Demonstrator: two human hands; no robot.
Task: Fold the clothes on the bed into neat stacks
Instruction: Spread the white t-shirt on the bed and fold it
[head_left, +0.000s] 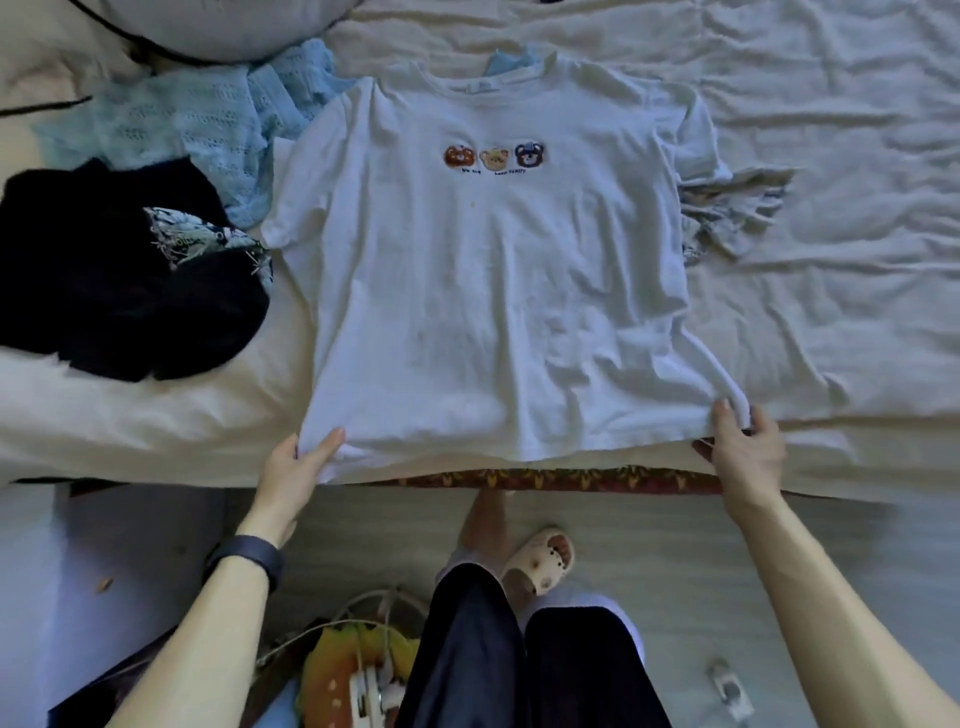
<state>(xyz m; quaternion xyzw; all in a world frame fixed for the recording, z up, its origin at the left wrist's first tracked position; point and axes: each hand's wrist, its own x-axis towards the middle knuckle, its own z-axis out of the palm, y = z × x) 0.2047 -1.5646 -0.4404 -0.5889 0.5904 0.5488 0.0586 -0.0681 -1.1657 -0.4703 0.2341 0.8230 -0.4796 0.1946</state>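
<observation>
Left hand (300, 461) and right hand (746, 453) pinch the white T-shirt's (483, 291) hem corners.

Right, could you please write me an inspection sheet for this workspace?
Surface: wrinkled cream bed sheet.
Job's things: white T-shirt spread front up, hem at the near edge; blue knit top, dark garments and patterned cloth unfolded beside it.
Clutter: pillow at far left.
Hands: left hand holds the hem's left corner; right hand holds the right corner.
Cables: white cords on the floor.
Surroundings: slipper on the floor.
</observation>
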